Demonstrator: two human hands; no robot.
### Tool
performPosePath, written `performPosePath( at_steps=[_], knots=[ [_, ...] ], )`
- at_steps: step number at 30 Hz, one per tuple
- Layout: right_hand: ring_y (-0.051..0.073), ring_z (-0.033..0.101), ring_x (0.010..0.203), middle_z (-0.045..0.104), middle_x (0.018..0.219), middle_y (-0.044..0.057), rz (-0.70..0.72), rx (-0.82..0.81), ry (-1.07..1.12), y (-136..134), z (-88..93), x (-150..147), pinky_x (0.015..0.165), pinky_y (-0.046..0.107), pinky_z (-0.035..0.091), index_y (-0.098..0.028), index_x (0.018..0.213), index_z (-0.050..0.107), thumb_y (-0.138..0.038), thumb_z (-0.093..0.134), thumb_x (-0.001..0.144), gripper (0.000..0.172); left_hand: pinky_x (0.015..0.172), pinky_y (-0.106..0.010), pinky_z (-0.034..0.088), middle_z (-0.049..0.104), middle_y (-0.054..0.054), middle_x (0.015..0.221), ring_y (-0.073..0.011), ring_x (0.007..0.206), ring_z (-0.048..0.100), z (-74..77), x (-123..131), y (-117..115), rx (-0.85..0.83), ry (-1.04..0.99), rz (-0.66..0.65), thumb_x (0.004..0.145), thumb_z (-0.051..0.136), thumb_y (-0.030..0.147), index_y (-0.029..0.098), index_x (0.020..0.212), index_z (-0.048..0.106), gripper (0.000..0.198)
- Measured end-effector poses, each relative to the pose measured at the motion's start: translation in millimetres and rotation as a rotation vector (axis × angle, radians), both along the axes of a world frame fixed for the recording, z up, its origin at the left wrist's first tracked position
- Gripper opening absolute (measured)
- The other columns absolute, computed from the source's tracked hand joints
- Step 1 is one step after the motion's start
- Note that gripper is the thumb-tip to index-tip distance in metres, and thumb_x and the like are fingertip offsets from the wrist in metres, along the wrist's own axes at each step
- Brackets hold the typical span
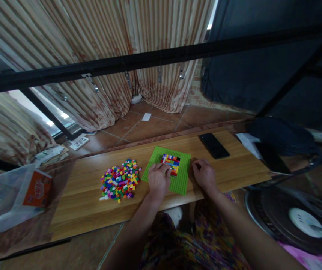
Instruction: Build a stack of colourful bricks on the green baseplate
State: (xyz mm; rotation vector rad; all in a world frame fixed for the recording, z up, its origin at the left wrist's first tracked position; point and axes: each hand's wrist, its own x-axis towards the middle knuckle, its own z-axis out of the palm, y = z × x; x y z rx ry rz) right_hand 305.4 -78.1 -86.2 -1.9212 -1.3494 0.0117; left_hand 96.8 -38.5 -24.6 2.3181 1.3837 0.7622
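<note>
A green studded baseplate (180, 185) lies on the wooden board in front of me. On it sits a compact block of multicoloured toy bricks (175, 163). My left hand (158, 179) reaches over the baseplate's left part, its thumb and finger pinched at the near left side of this block. Whatever is between those fingertips is too small to make out. Just off the plate's right edge, my right hand (204, 174) rests on the board with its fingers curled in; nothing shows in them. Left of the plate spreads a loose pile of small coloured bricks (121, 180).
A black phone-like slab (214, 145) lies right of the baseplate on the wooden board (85, 191). Beyond the board's right end are papers and a dark object (272, 157). A clear plastic bin (7, 210) stands at left. A dark metal bar (107, 64) crosses in front.
</note>
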Motion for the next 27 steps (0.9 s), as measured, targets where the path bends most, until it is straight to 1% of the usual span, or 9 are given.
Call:
performPosePath(
  at_steps=[5,11,17,22,27],
  knots=[
    [0.02,0.058,0.078,0.064,0.082,0.008,-0.001,0.002,-0.009,0.0,-0.4,0.0,0.072,0.031,0.044,-0.02,0.075,0.062,-0.033,0.045,0.086,0.025,0.083,-0.036,0.041,0.072,-0.003,0.09,-0.0203,0.087,0.057,-1.0,1.2,2.1,0.007,0.04,0.005,0.087,0.058,0.024,0.025,0.085,0.071,0.013],
    [0.021,0.058,0.078,0.065,0.082,0.008,-0.004,-0.005,-0.009,-0.3,0.5,-0.3,0.071,0.031,0.044,-0.02,0.074,0.062,-0.034,0.045,0.086,0.025,0.082,-0.038,0.038,0.074,-0.002,0.088,-0.0213,0.086,0.059,2.6,1.8,3.3,0.008,0.105,-0.007,0.087,0.058,0.026,0.025,0.086,0.071,0.013],
    [0.021,0.058,0.079,0.064,0.082,0.009,-0.004,-0.009,-0.014,-0.4,0.9,-0.4,0.071,0.031,0.044,-0.02,0.075,0.062,-0.033,0.045,0.086,0.025,0.084,-0.037,0.036,0.073,-0.003,0.081,-0.0188,0.081,0.061,1.9,0.1,5.6,0.032,0.106,-0.039,0.088,0.056,0.025,0.025,0.081,0.071,0.016],
    [0.02,0.057,0.078,0.064,0.082,0.008,-0.003,-0.006,-0.007,-0.3,1.0,-0.2,0.071,0.031,0.043,-0.02,0.074,0.062,-0.032,0.046,0.086,0.024,0.082,-0.035,0.035,0.072,-0.002,0.077,-0.0181,0.079,0.06,0.9,0.9,7.0,0.045,0.146,-0.07,0.09,0.053,0.023,0.024,0.076,0.069,0.021],
    [0.02,0.058,0.078,0.064,0.082,0.008,-0.002,-0.013,-0.001,-0.8,2.5,-0.7,0.07,0.031,0.043,-0.02,0.073,0.062,-0.032,0.045,0.086,0.024,0.082,-0.037,0.035,0.073,-0.004,0.084,-0.0199,0.082,0.06,2.5,0.6,3.2,0.06,0.17,-0.082,0.092,0.048,0.022,0.023,0.08,0.069,0.024]
  ],
)
